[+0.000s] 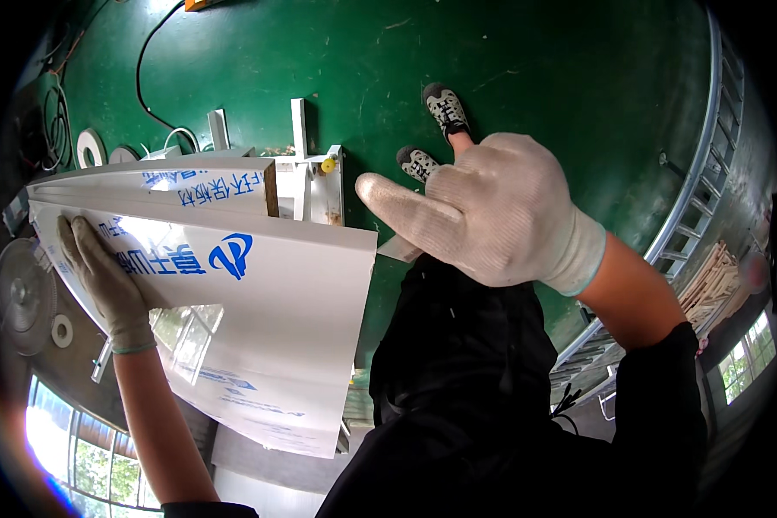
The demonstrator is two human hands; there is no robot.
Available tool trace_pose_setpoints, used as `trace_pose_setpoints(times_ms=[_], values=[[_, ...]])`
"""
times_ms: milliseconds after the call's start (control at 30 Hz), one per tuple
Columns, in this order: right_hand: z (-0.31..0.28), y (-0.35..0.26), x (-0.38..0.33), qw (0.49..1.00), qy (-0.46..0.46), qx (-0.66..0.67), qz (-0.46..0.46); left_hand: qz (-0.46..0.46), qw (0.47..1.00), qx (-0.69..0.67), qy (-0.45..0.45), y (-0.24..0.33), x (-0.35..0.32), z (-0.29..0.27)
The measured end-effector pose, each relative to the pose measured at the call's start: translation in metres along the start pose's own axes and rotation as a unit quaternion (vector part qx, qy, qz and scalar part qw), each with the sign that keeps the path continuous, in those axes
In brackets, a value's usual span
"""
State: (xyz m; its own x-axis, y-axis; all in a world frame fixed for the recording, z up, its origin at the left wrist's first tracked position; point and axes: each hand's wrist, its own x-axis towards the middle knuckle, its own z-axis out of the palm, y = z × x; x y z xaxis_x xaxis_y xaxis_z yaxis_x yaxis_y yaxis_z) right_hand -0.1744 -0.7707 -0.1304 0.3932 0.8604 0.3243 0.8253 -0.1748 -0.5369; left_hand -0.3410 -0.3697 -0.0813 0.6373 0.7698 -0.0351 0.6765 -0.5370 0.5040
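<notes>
My left hand (108,281), in a whitish knit glove, lies with its fingers stretched out flat on a white panel (276,345). Glossy film with blue print covers the panel, and its far edge is bent into a raised lip. Behind that edge stands another white, blue-printed board (224,188) with a brown cut end. My right hand (505,211), gloved too, is raised to the right of the panel. Its index finger points left and the other fingers are curled. A small greyish flat piece (399,249) shows beneath it; whether the hand grips this is hidden.
The panel rests by a white frame stand (300,129) with a yellow knob (328,165). Patterned shoes (445,110) are on the green floor (561,69). A black cable (142,78) lies far left, a fan (24,293) stands left, and a metal ladder (695,190) lies right.
</notes>
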Motion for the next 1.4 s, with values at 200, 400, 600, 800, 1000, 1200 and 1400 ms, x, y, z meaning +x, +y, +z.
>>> trace_pose_setpoints(times_ms=[200,400,600,800,1000,1200,1400], values=[[0.025,-0.026,-0.014,0.979,0.068,0.155,0.117,0.009,1.000,-0.003,-0.008,-0.002,0.003,0.004],[0.026,-0.033,-0.012,0.962,0.071,0.216,0.149,0.033,0.999,0.027,-0.010,-0.005,0.003,0.000],[-0.007,-0.031,-0.007,0.983,-0.069,0.092,0.146,0.004,1.000,-0.021,0.004,0.002,-0.002,0.003],[0.037,-0.013,-0.014,0.987,0.087,0.122,0.062,-0.024,0.998,-0.054,-0.002,0.008,-0.001,0.004],[0.047,-0.007,-0.007,0.983,0.100,0.148,0.038,-0.020,0.999,-0.048,-0.005,0.003,0.000,0.003],[0.032,0.024,0.007,0.992,0.081,0.043,-0.085,-0.036,0.997,-0.071,0.003,-0.001,0.000,0.002],[0.020,0.011,0.000,0.995,0.026,0.089,-0.031,-0.026,0.999,-0.041,-0.003,0.005,-0.001,0.003]])
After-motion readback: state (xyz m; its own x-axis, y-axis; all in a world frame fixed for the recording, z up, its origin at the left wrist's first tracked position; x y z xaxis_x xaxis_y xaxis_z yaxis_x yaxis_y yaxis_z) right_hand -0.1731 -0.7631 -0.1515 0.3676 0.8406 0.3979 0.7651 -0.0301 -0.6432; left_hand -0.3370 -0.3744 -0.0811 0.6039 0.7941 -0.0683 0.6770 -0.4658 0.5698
